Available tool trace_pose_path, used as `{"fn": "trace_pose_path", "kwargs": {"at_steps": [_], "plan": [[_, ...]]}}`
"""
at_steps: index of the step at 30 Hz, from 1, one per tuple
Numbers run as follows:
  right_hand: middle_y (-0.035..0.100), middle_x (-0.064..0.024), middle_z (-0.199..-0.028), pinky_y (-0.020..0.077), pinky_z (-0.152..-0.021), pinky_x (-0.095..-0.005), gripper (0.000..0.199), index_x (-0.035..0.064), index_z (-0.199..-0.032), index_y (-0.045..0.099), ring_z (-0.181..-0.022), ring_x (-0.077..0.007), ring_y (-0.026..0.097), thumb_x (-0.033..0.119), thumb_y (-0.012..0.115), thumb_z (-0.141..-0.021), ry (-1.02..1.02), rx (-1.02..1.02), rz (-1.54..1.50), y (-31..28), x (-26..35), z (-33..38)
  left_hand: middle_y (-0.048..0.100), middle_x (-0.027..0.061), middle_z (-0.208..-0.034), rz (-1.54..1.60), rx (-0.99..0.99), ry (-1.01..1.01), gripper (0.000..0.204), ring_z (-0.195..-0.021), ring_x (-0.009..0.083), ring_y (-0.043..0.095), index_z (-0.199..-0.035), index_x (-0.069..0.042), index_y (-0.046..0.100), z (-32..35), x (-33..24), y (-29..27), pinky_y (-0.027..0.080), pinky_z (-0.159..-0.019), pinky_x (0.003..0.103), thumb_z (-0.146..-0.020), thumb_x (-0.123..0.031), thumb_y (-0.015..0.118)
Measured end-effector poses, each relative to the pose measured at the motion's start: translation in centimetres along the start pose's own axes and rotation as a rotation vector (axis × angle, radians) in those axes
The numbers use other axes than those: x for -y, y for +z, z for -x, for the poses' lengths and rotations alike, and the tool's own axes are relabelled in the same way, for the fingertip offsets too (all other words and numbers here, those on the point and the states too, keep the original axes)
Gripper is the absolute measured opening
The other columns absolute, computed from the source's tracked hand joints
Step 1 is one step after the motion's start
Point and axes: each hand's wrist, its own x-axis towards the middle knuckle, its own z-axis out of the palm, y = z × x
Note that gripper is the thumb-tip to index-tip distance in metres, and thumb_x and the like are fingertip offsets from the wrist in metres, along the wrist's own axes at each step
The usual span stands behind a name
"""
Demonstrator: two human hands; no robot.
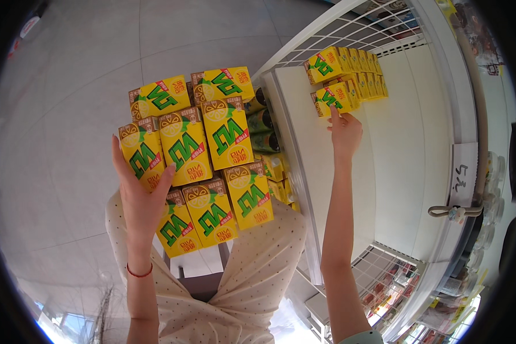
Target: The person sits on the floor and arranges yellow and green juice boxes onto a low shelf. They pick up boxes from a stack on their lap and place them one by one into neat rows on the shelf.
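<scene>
A stack of yellow drink cartons (183, 146) with green lettering and a lemon-slice print rests on and above my lap. Around the left-hand carton (137, 150) of its middle row, my left hand (140, 192) is closed, fingers along the outer side and thumb against the neighbouring carton. On the white shelf at the right, more yellow cartons (327, 66) stand in two tight rows, one behind the other. My right hand (345, 135) reaches to the nearer front carton (325, 102), its index finger stretched out against the front face and its other fingers curled, gripping nothing.
A white wire grid (350, 34) bounds the shelf's far end. The shelf's raised front edge (286, 132) runs beside the stack. Below it, green-and-black packs (262, 123) and more yellow cartons (276, 169) show partly. A price card (463, 175) hangs at the right.
</scene>
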Motion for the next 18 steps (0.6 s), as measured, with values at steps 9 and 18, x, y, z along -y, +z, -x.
{"fn": "trace_pose_path", "kwargs": {"at_steps": [9,18], "plan": [[0.068,-0.0041,-0.059,0.0509,-0.053,-0.0271,0.053,0.0021,-0.065,0.070,-0.050,-0.0139,0.066,0.050,0.064,-0.086,0.061,0.104,0.026,1.4,0.7,-2.4,0.051,0.0170,-0.127,-0.061,-0.009,-0.002,0.088,-0.110,0.0228,0.055,-0.148,-0.003,0.018,0.0,0.4,0.2,0.046,-0.093,0.035,-0.079,-0.002,0.072],[0.068,-0.0053,-0.060,0.0511,-0.051,-0.0265,0.048,0.0025,-0.066,0.071,-0.049,-0.0137,0.065,0.046,0.067,-0.084,0.057,0.143,0.018,1.3,0.3,-2.4,0.048,0.0147,-0.130,0.191,-0.039,-0.060,0.088,-0.110,0.0185,0.056,-0.147,-0.005,0.020,-0.2,0.5,0.3,0.051,-0.089,0.030,-0.077,0.005,0.071]]}}
